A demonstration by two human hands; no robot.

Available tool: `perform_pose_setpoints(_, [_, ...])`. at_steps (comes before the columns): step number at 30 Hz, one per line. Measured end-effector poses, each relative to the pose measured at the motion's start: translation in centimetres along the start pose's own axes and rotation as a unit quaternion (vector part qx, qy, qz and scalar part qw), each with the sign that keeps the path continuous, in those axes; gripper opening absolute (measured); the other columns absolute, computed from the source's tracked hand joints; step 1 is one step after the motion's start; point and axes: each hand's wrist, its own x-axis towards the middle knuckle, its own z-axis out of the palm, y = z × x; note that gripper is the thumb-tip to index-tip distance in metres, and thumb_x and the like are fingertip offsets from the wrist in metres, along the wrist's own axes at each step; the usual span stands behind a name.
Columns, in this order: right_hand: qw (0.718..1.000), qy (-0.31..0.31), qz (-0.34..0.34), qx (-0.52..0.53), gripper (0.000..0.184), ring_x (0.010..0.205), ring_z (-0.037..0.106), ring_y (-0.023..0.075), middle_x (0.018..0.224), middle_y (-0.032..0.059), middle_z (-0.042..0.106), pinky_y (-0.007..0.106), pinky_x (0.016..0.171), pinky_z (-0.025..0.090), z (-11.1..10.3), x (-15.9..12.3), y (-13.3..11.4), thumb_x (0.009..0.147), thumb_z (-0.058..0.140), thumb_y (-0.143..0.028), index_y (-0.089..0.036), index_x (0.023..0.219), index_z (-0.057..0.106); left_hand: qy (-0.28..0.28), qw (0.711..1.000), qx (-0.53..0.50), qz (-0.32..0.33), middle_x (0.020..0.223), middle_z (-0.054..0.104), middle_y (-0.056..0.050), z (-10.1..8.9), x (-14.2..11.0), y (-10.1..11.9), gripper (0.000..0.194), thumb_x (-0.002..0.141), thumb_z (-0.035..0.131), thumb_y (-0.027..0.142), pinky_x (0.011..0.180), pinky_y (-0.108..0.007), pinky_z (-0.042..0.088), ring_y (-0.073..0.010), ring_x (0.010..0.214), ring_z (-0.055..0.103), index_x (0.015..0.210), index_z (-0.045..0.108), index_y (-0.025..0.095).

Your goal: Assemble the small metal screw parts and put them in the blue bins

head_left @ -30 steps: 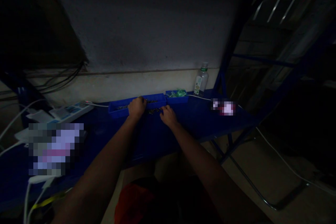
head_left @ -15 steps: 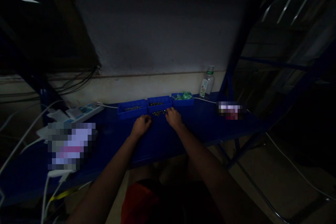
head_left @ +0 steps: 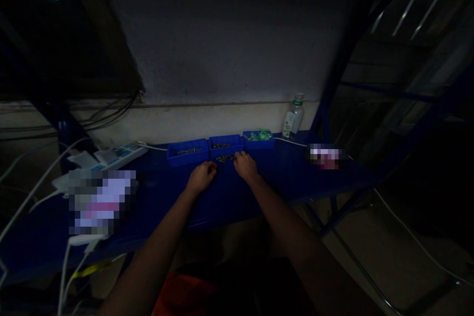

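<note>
On the blue table, a small pile of screw-like metal pieces (head_left: 224,159) lies between my two hands. My left hand (head_left: 202,177) rests just left of the pile, fingers curled in and closed; what they hold, if anything, is hidden. At the pile's right edge my right hand (head_left: 245,164) is bent with its fingertips together at the pieces. Too dark and small to make out is whatever it pinches. Behind the pile stands a blue bin (head_left: 233,149) with similar pieces. Left of it, another blue bin (head_left: 188,159) contains thin metal parts.
A third blue bin (head_left: 259,144) holds crumpled green plastic. Near the wall stands a clear bottle (head_left: 292,117). A power strip (head_left: 122,157) with plugs and white cables lies at left. Blurred-out items sit at both sides of the blue table (head_left: 166,197).
My left hand has turned slightly, its fingers a little nearer the pile. The right hand stays at the pile's right edge. The whole view has shifted slightly.
</note>
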Motion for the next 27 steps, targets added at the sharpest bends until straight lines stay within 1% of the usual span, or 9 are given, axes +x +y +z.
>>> perform_pose_setpoints(5, [1.000,-0.006,0.009,0.005,0.027,0.097,0.051,0.0177,0.108,0.0078,0.053,0.029,0.080,0.043,-0.3,-0.2,0.0,0.089,0.034,-0.026,-0.022,0.110,0.049,-0.013,1.000,-0.003,-0.012,0.097,0.063,-0.005,-0.2,0.0,0.2,0.025,0.078,0.043,0.028,0.079,-0.026,0.042,-0.0183,0.088,0.058,0.094,0.060,0.020])
perform_pose_setpoints(8, [1.000,-0.010,0.010,0.008,0.026,0.098,0.051,0.0172,0.108,0.0077,0.053,0.028,0.081,0.042,-0.4,-0.2,0.0,0.089,0.034,-0.025,-0.022,0.108,0.051,-0.013,1.000,-0.005,-0.007,0.097,0.063,-0.005,-0.3,0.0,0.2,0.026,0.078,0.044,0.028,0.080,-0.027,0.042,-0.0186,0.088,0.058,0.096,0.060,0.020])
perform_pose_setpoints(17, [1.000,-0.011,0.012,0.014,0.025,0.092,0.054,0.0163,0.104,0.0080,0.054,0.027,0.077,0.043,-0.1,-0.1,0.2,0.089,0.034,-0.025,-0.020,0.102,0.054,-0.010,1.000,-0.012,0.000,0.096,0.064,-0.004,-0.3,0.0,0.1,0.025,0.078,0.044,0.028,0.078,-0.025,0.043,-0.0181,0.086,0.059,0.096,0.061,0.021])
perform_pose_setpoints(23, [1.000,-0.006,0.015,0.023,0.023,0.088,0.056,0.0161,0.099,0.0066,0.056,0.027,0.074,0.043,-0.3,-0.7,0.2,0.088,0.035,-0.028,-0.021,0.096,0.055,-0.006,1.000,-0.026,0.003,0.094,0.065,-0.004,-0.1,0.0,-0.1,0.026,0.078,0.044,0.028,0.076,-0.026,0.043,-0.0178,0.084,0.059,0.096,0.061,0.020])
perform_pose_setpoints(27, [0.999,-0.004,0.023,0.034,0.019,0.087,0.056,0.0151,0.099,0.0058,0.057,0.025,0.074,0.042,-0.5,-1.1,0.3,0.088,0.037,-0.026,-0.021,0.098,0.053,-0.011,0.999,-0.030,0.002,0.094,0.065,-0.004,-0.2,0.0,0.0,0.026,0.077,0.044,0.028,0.077,-0.026,0.043,-0.0177,0.083,0.059,0.095,0.061,0.020])
